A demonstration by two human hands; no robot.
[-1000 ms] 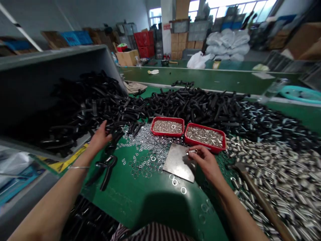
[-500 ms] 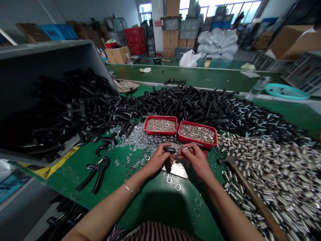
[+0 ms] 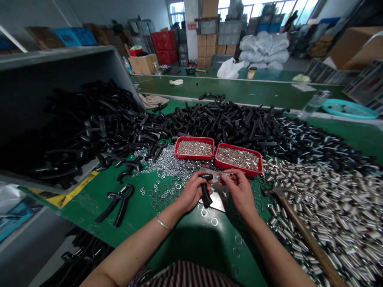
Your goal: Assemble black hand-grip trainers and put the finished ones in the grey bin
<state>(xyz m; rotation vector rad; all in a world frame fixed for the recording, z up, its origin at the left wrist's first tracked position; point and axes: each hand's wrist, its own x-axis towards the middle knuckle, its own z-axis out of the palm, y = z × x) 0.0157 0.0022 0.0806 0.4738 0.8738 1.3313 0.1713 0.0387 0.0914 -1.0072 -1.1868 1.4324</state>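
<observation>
Over a small metal plate [image 3: 220, 198], my left hand [image 3: 192, 191] is closed around a black plastic handle [image 3: 206, 193] with a short crosspiece at its top. My right hand [image 3: 241, 193] pinches a small metal spring [image 3: 226, 174], held just right of the handle's top with a little gap between them. Flat metal rings [image 3: 214, 222] lie on the green table in front of the plate. Behind the hands stand two red trays, the left tray [image 3: 194, 157] with tiny metal parts and the right tray [image 3: 238, 169] with small pins.
A hammer [image 3: 302, 227] lies at the right, against a heap of metal springs or sleeves [image 3: 338, 207]. Black handles [image 3: 221, 119] are piled behind the trays and spill from a grey crate [image 3: 127, 79]. One two-legged black grip [image 3: 118, 203] lies at the left.
The handle in my left hand has turned and shows its crosspiece and grip more fully. My right hand has drawn the spring slightly away from it. The whole view has shifted a little.
</observation>
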